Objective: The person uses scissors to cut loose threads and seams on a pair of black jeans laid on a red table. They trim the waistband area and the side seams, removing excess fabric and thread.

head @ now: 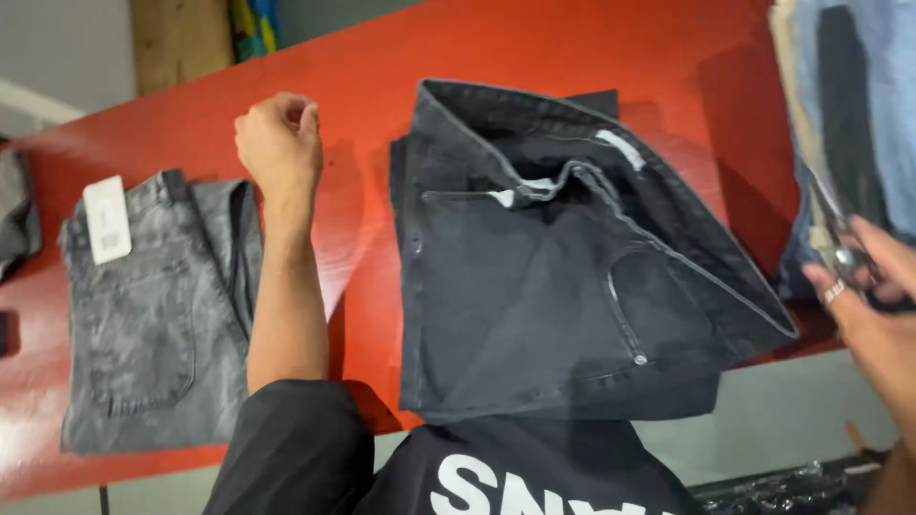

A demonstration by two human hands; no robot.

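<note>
View from the head camera, looking down on a red table (pixel 353 238). At centre we see a pair of black jeans (pixel 534 286) folded into a thick block, its waistband (pixel 572 172) turned toward the far edge and standing slightly open, its near end hanging just over the table's front edge. We read this position as a working one: the garment sits squarely before the body, within reach of both arms.

The left hand (pixel 279 143) rests on bare table just left of the black jeans, not touching them. Its fingers are curled into a loose fist that encloses nothing; the forearm runs back toward a black sleeve (pixel 286 448).

To the left lie folded grey jeans (pixel 153 305), flat, with a white paper tag (pixel 107 219) on the waistband. They are apart from the black pair and squared to the table edge, as a finished piece set aside would be.

At the right edge the right hand (pixel 873 296), wearing a ring, reaches into a stack of hanging or piled clothes (pixel 849 114) in blue and black. Its fingers press against the fabric; we cannot tell whether they have closed on a piece, since the fingertips are hidden among the folds.
</note>
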